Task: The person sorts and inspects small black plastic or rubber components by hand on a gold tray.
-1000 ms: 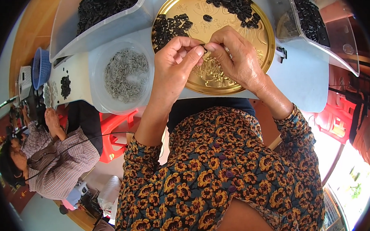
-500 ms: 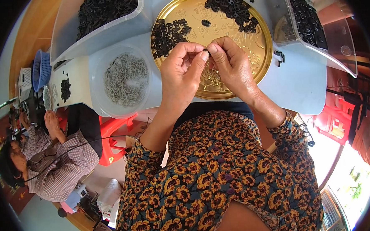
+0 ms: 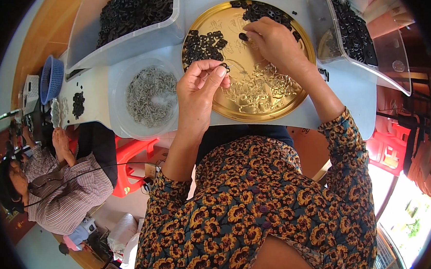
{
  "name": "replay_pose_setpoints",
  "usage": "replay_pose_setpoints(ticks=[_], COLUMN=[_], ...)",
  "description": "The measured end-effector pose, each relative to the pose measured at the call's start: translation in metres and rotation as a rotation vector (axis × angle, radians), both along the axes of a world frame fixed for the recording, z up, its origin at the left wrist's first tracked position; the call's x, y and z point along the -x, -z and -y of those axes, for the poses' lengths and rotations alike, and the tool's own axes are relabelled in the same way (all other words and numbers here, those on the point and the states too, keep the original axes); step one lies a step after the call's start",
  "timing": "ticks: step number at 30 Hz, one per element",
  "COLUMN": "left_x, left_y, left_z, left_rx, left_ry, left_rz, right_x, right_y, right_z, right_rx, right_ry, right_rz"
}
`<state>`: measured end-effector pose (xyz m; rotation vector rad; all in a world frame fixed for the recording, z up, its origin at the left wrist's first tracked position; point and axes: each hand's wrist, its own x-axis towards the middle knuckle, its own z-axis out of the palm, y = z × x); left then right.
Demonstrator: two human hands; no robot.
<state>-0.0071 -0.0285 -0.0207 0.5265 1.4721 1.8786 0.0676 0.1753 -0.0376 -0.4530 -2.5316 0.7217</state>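
Note:
My left hand (image 3: pixel 199 91) is closed in a pinch over the near left part of a round gold tray (image 3: pixel 251 114). Between its thumb and forefinger sits a small black part (image 3: pixel 225 66), with what looks like a thin metal pin at its edge. My right hand (image 3: pixel 276 42) reaches across the tray, fingertips pinched at a black oval part (image 3: pixel 242 36) on the tray's surface. Its thumb is mostly hidden. Small black pieces (image 3: pixel 203 47) lie heaped at the tray's left, and black oval pieces (image 3: pixel 267 13) at its far side.
Left of the tray stands a clear round tub (image 3: pixel 150 96) of small metal pins. Clear bins of black parts stand at far left (image 3: pixel 136 17) and right (image 3: pixel 351 30). Another person (image 3: pixel 72 186) sits at the left, near a blue basket (image 3: pixel 52 79) and a red stool (image 3: pixel 129 163).
My hands were together over the tray and are now apart. The left has drawn back with the small black part; the right has moved away to the black oval part. The view has shifted slightly.

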Motion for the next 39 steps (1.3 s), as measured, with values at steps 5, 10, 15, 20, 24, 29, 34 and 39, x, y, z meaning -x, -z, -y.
replay_pose_setpoints(ticks=[5,10,15,20,24,29,34,39], left_x=[0.0,0.0,-0.003,-0.007,-0.01,-0.013,-0.014,-0.016], left_y=[0.003,0.001,-0.003,-0.007,-0.011,-0.015,-0.013,-0.011], left_z=[0.001,-0.002,-0.005,-0.009,-0.009,-0.008,-0.008,-0.009], left_rx=[-0.018,-0.019,-0.08,-0.216,-0.294,-0.321,-0.357,-0.344], left_ry=[0.002,-0.01,-0.017,0.004,0.035,0.049,0.043,0.025], left_rz=[0.033,0.054,0.056,0.067,0.018,-0.035,0.024,-0.023], right_x=[0.017,0.014,-0.008,-0.024,-0.03,-0.033,-0.03,-0.028], right_y=[0.006,0.013,-0.017,-0.032,-0.035,-0.031,-0.035,-0.024], right_z=[0.002,-0.001,0.013,0.034,0.044,0.049,0.064,0.069], right_rx=[-0.178,-0.166,0.679,1.206,1.399,1.437,1.047,0.904], right_ry=[-0.009,-0.041,-0.09,-0.089,-0.095,-0.121,-0.022,-0.014], right_rz=[0.243,0.189,0.085,-0.188,-0.287,-0.295,-0.328,-0.436])
